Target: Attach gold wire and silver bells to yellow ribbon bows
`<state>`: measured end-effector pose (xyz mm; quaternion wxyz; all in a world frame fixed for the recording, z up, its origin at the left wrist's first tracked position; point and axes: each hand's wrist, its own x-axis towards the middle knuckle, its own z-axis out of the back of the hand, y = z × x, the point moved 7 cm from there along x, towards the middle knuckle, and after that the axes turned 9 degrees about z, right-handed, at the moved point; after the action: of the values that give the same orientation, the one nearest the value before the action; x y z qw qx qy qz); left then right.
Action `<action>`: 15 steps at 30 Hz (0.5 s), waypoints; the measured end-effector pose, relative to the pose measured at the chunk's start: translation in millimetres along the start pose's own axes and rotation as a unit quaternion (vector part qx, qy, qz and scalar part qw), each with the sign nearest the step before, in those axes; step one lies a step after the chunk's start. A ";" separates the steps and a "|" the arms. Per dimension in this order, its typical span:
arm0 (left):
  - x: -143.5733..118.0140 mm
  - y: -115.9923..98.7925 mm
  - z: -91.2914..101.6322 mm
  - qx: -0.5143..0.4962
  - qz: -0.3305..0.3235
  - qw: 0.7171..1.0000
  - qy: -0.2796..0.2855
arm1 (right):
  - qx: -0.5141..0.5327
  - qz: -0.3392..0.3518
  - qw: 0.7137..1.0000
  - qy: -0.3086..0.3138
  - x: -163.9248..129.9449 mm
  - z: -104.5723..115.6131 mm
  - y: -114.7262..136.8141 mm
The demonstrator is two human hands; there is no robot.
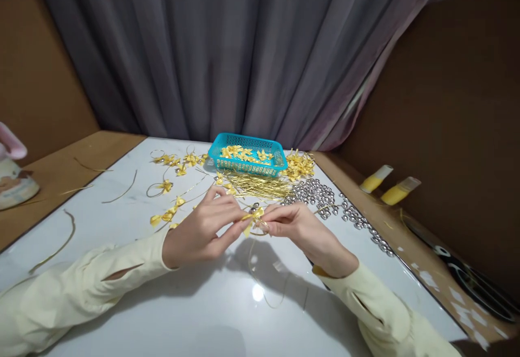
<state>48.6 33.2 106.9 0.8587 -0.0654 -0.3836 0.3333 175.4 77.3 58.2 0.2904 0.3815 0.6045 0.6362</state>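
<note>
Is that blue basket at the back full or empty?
Partly filled: yellow ribbon pieces lie inside the blue basket, leaving much of its back wall showing above them.

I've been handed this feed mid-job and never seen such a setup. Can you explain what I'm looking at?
There's no machine: these are a person's bare left hand and right hand. The one picture comes from a camera on their head, looking forward and down. Between both hands, in a fingertip grip, is a yellow bow. Beyond, on the white table, are a blue basket with yellow pieces inside, gold wires and silver beads.
</note>
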 end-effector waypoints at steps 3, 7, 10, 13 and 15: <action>-0.1 -1.3 -0.4 0.006 -0.008 1.000 0.006 | 0.002 -0.011 1.000 0.007 -1.0 -1.4 -1.0; 0.0 -3.2 -1.5 0.014 -0.020 1.000 0.010 | -0.001 -0.026 1.000 0.015 0.2 -6.0 1.5; -0.9 -4.6 -2.3 0.024 -0.031 0.999 0.006 | -0.011 -0.043 0.999 0.009 -0.5 -10.4 2.4; -2.1 -5.9 -2.8 0.027 -0.039 0.999 0.006 | -0.042 -0.031 0.999 0.006 -1.2 -12.4 4.3; -2.3 -6.2 -3.2 0.029 -0.040 0.999 0.009 | -0.078 -0.007 0.997 0.008 -1.3 -11.5 6.8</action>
<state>53.0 27.5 105.6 0.8761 -0.0286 -0.3687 0.3093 167.1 69.2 65.1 0.3188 0.3483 0.5576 0.6827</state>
